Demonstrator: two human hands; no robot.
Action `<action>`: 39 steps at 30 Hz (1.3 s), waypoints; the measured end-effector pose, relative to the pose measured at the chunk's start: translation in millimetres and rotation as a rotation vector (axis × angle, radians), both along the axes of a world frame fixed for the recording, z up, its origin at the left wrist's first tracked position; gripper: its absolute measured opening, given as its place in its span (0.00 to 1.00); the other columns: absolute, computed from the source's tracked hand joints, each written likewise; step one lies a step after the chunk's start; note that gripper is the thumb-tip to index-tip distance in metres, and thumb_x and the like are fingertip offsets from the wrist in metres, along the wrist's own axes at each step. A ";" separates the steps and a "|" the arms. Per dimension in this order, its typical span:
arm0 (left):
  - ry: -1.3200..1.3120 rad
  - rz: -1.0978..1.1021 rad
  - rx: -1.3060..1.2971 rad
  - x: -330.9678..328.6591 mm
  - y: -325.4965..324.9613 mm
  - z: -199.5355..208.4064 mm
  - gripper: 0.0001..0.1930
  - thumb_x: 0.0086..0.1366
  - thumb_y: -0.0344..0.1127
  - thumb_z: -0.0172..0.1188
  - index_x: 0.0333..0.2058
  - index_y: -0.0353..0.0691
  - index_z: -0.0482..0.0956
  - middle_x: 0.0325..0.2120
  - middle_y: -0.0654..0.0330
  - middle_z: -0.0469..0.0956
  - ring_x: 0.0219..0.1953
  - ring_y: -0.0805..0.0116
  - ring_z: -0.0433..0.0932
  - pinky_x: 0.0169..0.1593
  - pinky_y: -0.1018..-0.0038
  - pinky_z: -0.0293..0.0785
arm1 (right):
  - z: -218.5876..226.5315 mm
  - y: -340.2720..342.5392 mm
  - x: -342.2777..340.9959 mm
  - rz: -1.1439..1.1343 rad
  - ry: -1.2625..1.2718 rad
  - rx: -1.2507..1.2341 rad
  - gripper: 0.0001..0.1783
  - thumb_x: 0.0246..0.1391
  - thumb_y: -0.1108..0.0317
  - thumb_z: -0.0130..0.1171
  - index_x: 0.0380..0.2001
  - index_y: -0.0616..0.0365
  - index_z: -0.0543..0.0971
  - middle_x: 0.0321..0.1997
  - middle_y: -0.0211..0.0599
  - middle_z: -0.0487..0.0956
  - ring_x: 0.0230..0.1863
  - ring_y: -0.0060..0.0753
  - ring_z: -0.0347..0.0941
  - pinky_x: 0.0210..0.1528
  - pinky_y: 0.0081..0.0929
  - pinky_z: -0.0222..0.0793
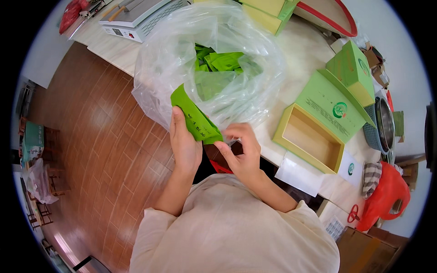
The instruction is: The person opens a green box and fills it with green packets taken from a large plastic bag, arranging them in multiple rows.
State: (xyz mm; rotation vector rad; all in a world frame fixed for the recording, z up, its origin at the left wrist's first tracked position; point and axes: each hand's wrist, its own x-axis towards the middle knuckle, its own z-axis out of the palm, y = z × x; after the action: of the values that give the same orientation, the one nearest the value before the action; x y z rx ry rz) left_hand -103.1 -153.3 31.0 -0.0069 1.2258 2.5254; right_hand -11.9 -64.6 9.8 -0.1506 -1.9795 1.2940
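Observation:
A bright green sachet (193, 116) with dark lettering is held up in front of me, tilted, over the table's near edge. My left hand (184, 143) grips it from the left, with the thumb lying along its side. At the sachet's lower right corner, the thumb and fingers of my right hand (243, 152) pinch the edge. Just beyond both hands, a large clear plastic bag (154, 77) gapes wide, and several like green sachets (223, 61) lie inside it.
Right of the bag lies an open green box (314, 139), its pale inside showing, with a second green box (353, 75) behind it. White sheets (300, 175) lie along the near edge. A grey-white appliance (141, 20) stands far left, a blue basket (374, 127) far right.

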 end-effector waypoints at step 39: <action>0.484 0.318 -0.226 14.3 1.1 -9.5 0.25 0.72 0.54 0.33 0.20 0.44 0.58 0.14 0.65 0.57 0.17 0.76 0.59 0.20 0.80 0.57 | 16.2 -11.2 -0.4 0.204 -0.346 0.153 0.09 0.54 0.69 0.47 0.23 0.62 0.69 0.20 0.46 0.72 0.20 0.53 0.68 0.22 0.44 0.62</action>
State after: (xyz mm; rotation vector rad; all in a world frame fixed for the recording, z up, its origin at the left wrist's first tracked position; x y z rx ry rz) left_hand -88.8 -152.2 21.5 0.4084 1.8180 2.7334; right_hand -12.3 -75.8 26.0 -0.1053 -2.4335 1.3044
